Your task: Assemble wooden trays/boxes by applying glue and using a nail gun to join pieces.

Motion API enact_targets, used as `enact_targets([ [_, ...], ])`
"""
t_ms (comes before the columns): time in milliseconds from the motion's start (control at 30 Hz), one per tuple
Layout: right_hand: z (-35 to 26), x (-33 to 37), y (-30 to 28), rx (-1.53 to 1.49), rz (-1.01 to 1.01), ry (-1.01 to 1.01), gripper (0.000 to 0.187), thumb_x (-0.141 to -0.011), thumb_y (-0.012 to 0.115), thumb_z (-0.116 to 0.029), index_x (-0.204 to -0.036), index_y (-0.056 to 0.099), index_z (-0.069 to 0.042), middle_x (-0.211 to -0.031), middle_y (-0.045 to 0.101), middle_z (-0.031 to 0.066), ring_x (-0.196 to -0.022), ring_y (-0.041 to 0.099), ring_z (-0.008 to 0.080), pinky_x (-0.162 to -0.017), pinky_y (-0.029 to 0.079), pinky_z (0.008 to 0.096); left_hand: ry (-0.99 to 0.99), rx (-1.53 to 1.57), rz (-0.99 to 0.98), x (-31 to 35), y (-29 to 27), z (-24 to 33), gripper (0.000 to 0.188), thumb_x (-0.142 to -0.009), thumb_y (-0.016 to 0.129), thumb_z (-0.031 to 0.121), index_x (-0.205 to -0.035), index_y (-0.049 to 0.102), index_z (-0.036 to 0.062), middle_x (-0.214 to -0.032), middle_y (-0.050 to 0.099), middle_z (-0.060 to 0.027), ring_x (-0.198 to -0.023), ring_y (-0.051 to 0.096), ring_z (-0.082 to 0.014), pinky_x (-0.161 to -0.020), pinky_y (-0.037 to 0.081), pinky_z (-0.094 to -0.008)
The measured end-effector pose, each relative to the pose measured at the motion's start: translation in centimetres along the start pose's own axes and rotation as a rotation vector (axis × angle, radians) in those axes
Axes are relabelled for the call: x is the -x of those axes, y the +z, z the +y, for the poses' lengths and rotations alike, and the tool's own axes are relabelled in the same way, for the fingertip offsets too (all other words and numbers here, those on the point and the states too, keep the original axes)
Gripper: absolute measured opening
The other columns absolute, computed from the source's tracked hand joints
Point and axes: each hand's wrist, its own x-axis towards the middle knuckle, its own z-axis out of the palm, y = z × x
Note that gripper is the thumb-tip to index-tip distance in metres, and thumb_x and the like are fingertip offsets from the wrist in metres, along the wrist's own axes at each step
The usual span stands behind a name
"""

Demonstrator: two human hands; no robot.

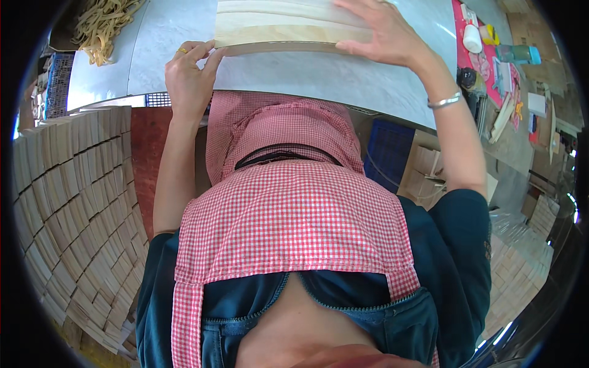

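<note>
A pale wooden board (279,27) with light grain lies across the work table, its top partly cut off by the frame's upper edge. At its near left corner, my left hand (189,76) pinches the edge between thumb and fingers; a ring shows on one finger. My right hand (389,37) spans the right end of the same board, thumb along the near edge and fingers reaching over the top. A silver bangle circles that wrist. Whether the wood is one piece or several stacked pieces, I cannot tell.
The light marbled table (288,73) runs beneath the board. Rubber-like tan bands (101,27) lie heaped at far left. Stacked wooden blocks (73,214) rise on my left. A white bottle (472,38) and a greenish bottle (518,54) occupy the right side. A blue crate (388,153) sits below.
</note>
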Motion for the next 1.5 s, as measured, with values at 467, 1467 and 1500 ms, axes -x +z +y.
enact_targets([
  [467,1.4,10.7,1.4,-0.020,0.382,0.435,0.032,-0.080,0.077,-0.016,-0.109,0.069,-0.007,-0.102,0.068,0.0054,-0.084,0.063,0.0206,-0.076,0.051,0.0288,0.009,0.010,-0.006,-0.1,-0.1,0.3,0.024,-0.083,0.079,0.016,-0.099,0.077,-0.0012,-0.088,0.070,-0.0081,-0.070,0.061,-0.0169,-0.060,0.048,-0.0285],
  [1467,-8.8,-2.3,8.7,0.252,0.451,0.331,0.059,-0.075,0.080,-0.052,-0.117,0.063,-0.015,-0.126,0.055,0.0027,-0.117,0.050,0.0222,-0.104,0.031,0.0431,0.103,-0.106,-0.059,-0.6,0.0,0.0,0.019,-0.083,0.075,0.020,-0.092,0.078,0.0035,-0.088,0.069,-0.0032,-0.066,0.057,-0.0172,-0.082,0.044,-0.0317],
  [1500,-9.5,-3.0,8.3,0.248,0.452,0.326,0.059,-0.075,0.080,-0.052,-0.117,0.063,-0.015,-0.126,0.055,0.0027,-0.117,0.050,0.0222,-0.104,0.031,0.0431,0.107,-0.115,-0.060,-0.5,-0.1,-0.1,0.019,-0.083,0.075,0.020,-0.092,0.078,0.0036,-0.088,0.069,-0.0029,-0.066,0.057,-0.0171,-0.082,0.044,-0.0316],
])
